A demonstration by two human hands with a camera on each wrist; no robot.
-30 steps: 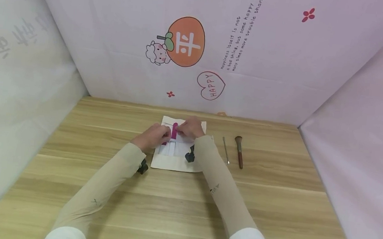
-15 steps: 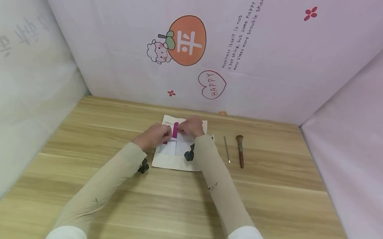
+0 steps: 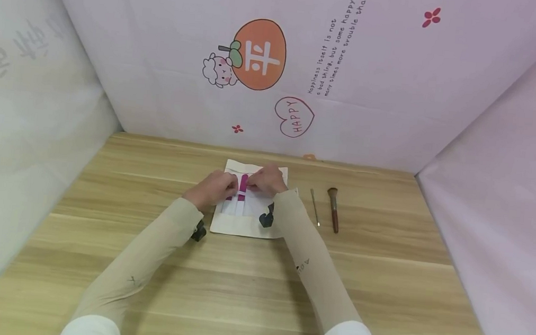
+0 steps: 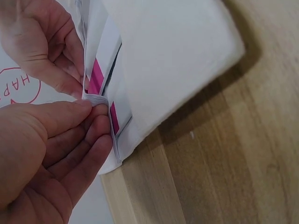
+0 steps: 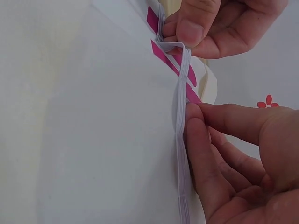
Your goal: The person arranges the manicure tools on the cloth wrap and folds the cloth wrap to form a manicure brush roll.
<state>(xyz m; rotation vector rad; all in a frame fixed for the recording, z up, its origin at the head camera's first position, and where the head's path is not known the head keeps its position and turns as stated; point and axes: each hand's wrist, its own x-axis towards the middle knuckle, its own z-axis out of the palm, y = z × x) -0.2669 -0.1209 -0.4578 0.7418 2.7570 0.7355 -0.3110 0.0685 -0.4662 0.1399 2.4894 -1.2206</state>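
As hand (image 3: 267, 179) pinches, magenta strip (image 3: 244, 180) — now lower

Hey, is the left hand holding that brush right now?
No, the left hand pinches the white elastic strip, and the brush lies on the wooden table.

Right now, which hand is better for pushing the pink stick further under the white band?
Probably the right hand: it pinches the pink stick. The left hand is busy pinching the white band beside it.
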